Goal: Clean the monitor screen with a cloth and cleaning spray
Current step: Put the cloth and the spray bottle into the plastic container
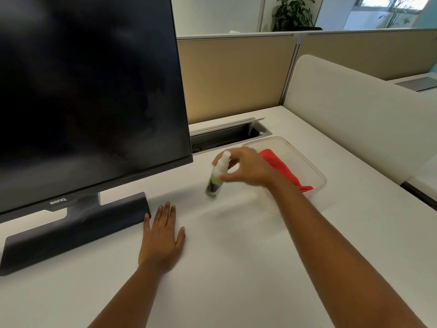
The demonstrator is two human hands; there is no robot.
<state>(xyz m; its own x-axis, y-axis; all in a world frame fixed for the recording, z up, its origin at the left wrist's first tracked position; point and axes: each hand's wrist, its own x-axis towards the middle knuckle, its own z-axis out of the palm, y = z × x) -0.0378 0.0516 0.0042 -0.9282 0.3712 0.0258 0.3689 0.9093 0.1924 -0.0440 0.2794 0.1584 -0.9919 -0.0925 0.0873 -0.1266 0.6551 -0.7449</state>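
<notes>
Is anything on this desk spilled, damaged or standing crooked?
Only the small white spray bottle with the green label leans, because the right hand holds it tilted. The black monitor screen shows faint smudges. Nothing is spilled.

A clear plastic tub (pixel 314 171) is sitting on the white desk (pixel 236 256) just right of the grip, and an open cable tray (pixel 227 134) is lying just beyond it. Beige partitions (pixel 236 76) are standing further back, with a potted plant (pixel 293 13) showing above them.
</notes>
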